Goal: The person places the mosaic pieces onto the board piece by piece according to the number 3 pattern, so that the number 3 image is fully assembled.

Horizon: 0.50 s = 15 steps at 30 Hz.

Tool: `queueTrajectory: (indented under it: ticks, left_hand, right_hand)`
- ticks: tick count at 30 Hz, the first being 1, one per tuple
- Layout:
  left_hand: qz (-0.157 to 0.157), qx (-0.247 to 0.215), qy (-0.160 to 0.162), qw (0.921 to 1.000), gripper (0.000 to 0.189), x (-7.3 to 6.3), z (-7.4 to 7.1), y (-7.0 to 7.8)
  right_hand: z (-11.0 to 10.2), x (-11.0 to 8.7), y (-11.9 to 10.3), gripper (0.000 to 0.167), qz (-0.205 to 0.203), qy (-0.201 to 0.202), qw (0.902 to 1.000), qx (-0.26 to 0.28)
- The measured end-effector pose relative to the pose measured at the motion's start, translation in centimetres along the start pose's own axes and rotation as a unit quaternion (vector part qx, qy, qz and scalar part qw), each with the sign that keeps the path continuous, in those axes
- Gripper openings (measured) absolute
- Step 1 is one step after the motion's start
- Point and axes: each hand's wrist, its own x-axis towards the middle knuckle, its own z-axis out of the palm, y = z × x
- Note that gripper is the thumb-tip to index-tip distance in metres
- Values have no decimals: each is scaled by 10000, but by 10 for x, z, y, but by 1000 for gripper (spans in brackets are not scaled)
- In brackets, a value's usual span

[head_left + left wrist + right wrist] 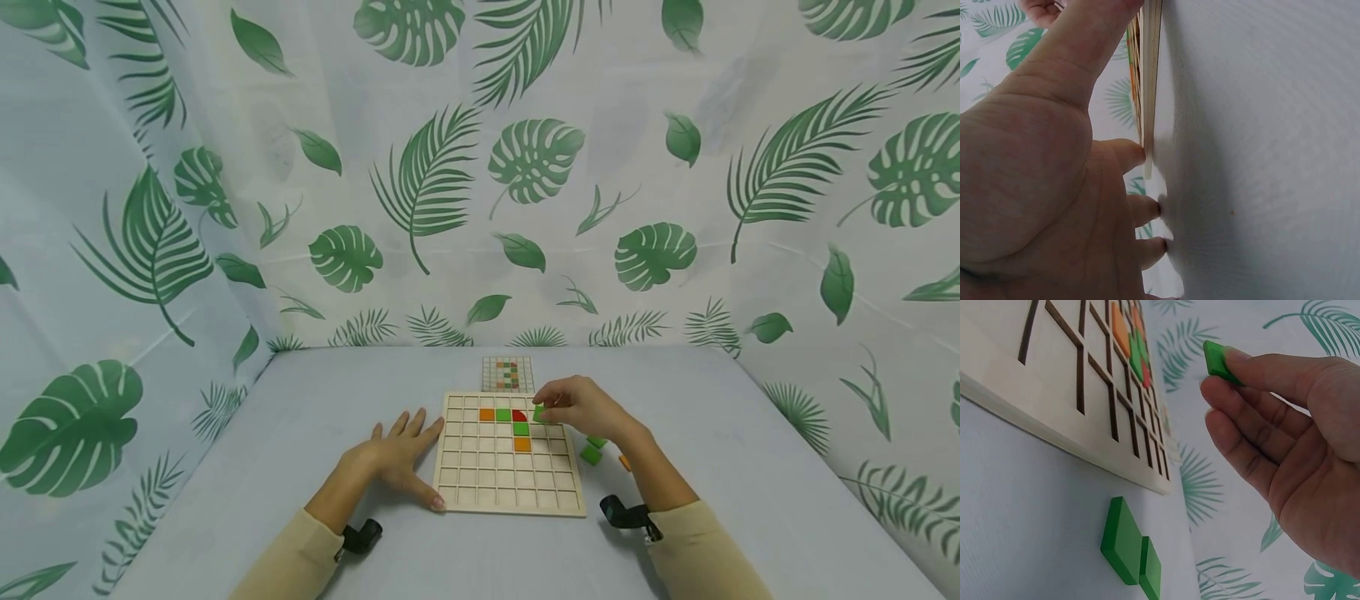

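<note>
Two bare hands work over a pale wooden grid board (472,483) on a bench (480,554). The right hand (587,408) has its grip pinched around a green tile (538,413), raised above the board's far right part. The left hand (393,457) is spread wide, gripping nothing, touching the board's left edge. Five coloured pieces (503,415) sit in the grid; loose green tiles (591,455) lie right of it. Just beyond lies a patterned card (507,375).

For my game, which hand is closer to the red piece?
The right hand, holding a green tile just right of the red piece; the left hand is at the left edge of the board.
</note>
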Motion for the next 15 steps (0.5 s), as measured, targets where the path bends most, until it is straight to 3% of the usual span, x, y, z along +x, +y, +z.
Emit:
queueTrajectory:
  ticks: [15]
  left_hand:
    - [11,-5,9,10000,138,1,1,-1]
  right_hand:
    - [16,6,-6,10,-139,-258,9995,75]
